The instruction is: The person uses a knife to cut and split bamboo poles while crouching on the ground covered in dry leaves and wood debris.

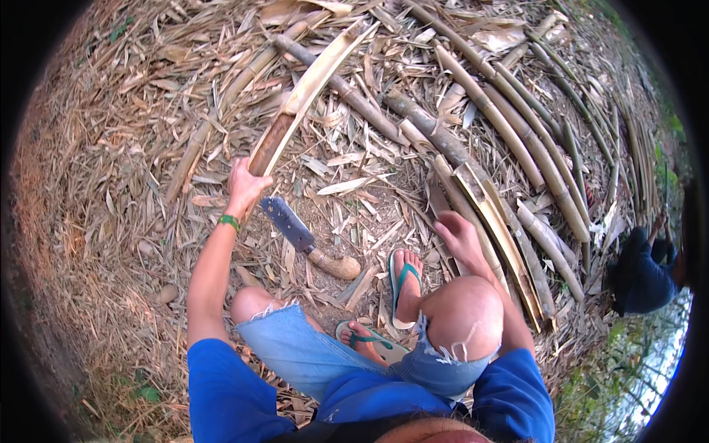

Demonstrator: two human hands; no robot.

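My left hand (247, 184) is closed round the near end of a split bamboo length (306, 92), which slants up and away to the right with its hollow, pale inside showing. Just right of that hand, a machete (292, 225) with a dark broad blade and a curved wooden handle (334, 263) lies on the ground. My right hand (459, 238) hovers by my right knee with its fingers loosely apart and nothing seen in them. Beside it lies another split bamboo half (496, 221), its channel facing up.
Several whole bamboo poles (517, 136) lie at the right and far side. Dry leaves and bamboo shavings (133, 148) cover the ground. My feet in green-strapped flip-flops (402, 299) stand near the machete handle. A person in dark blue (646, 273) crouches at the far right.
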